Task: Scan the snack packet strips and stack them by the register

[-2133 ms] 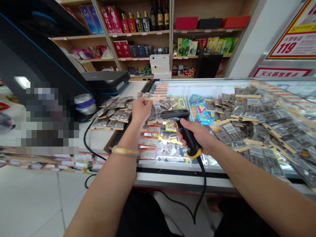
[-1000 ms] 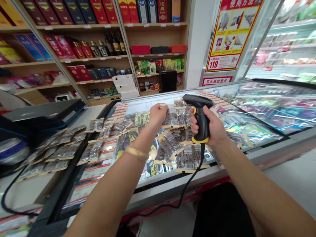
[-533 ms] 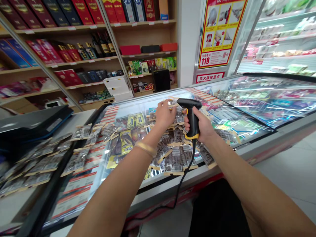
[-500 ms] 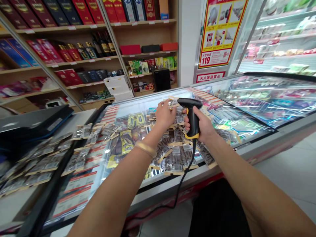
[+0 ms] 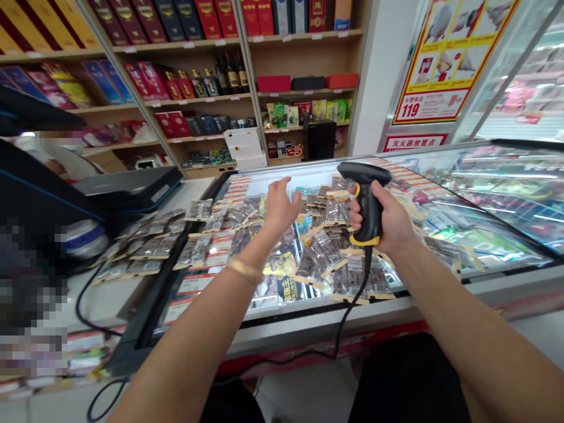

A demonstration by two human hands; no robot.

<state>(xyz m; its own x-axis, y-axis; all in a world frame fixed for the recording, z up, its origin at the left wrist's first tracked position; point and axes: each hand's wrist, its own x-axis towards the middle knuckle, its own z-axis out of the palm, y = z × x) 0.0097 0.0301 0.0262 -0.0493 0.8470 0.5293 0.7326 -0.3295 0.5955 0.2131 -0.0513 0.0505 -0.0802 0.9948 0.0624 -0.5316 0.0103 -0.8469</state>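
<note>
My right hand is wrapped round the handle of a black and yellow barcode scanner, held upright above the freezer's glass top. Its cable hangs down past the front edge. My left hand has its fingers apart and holds nothing; a gold-coloured bangle is on that wrist. Below and between both hands lie many small clear packets with tan strips, spread over the glass. More packets lie in rows on the counter at the left.
A freezer with a glass lid runs to the right. Behind stand shelves with boxes and bottles. On the left counter are a black machine and a loose cable. A person in dark clothing is at the far left.
The view has turned left, bringing the person into sight. My left hand has moved left, away from the scanner and packets, and its fingers have spread. My right hand still holds the scanner.
</note>
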